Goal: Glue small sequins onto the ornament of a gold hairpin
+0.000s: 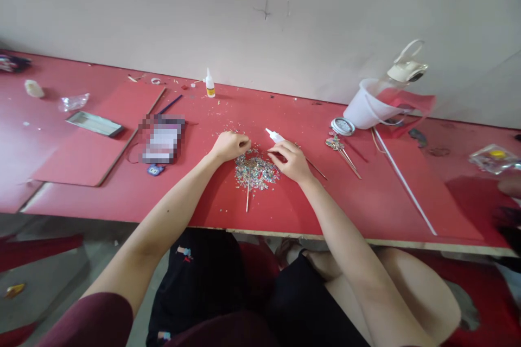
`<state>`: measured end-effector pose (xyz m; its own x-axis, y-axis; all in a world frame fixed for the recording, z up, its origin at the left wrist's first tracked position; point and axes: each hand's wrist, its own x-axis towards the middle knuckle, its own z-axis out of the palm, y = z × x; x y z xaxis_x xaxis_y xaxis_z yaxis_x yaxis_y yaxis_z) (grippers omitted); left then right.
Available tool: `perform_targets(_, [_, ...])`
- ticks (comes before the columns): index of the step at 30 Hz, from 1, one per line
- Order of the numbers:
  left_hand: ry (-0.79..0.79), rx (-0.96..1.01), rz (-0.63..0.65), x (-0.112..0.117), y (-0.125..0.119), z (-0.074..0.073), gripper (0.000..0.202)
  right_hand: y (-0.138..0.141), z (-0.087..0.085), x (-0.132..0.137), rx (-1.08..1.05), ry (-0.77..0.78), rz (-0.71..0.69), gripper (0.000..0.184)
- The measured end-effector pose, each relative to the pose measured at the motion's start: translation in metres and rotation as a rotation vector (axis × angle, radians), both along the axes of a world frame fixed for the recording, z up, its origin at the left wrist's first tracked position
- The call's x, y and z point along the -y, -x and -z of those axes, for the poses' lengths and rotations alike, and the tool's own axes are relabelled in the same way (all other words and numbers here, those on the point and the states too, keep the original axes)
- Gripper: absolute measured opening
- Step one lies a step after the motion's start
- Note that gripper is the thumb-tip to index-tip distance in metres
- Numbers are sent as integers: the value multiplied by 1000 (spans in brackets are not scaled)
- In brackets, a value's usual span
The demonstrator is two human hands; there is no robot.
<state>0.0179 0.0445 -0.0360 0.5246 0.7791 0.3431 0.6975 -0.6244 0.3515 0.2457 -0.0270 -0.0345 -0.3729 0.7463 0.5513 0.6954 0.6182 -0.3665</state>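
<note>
A pile of small glittering flakes (260, 176) lies on the red table in front of me. My left hand (228, 146) is closed at the far left side of the pile, and whatever its fingers hold is hidden. At the pile's far right edge, my right hand (292, 160) has its fingers pinched together; what is in them is too small to make out. Just behind it lies a white glue bottle (275, 136) with a pointed nozzle. A thin metallic stick (247, 198) juts from the pile toward me. Another thin stick (317, 169) rests right of my right hand.
Right stand a decorated two-pronged hairpin (336, 145), a round white lid (342, 126) and a white bucket (366, 102). A second glue bottle (210, 87) stands by the wall. Left lie a phone-like object (163, 141), a grey tray (95, 123) and a red board (73, 162).
</note>
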Motion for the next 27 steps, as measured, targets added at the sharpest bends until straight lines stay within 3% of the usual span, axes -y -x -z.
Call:
perform_targets(15, [65, -51, -67, -1, -2, -2, 35, 16, -4, 18, 107, 59, -110, 14])
perform_targets(27, [78, -16, -87, 9, 7, 0, 36, 20, 0, 15, 115, -32, -10, 20])
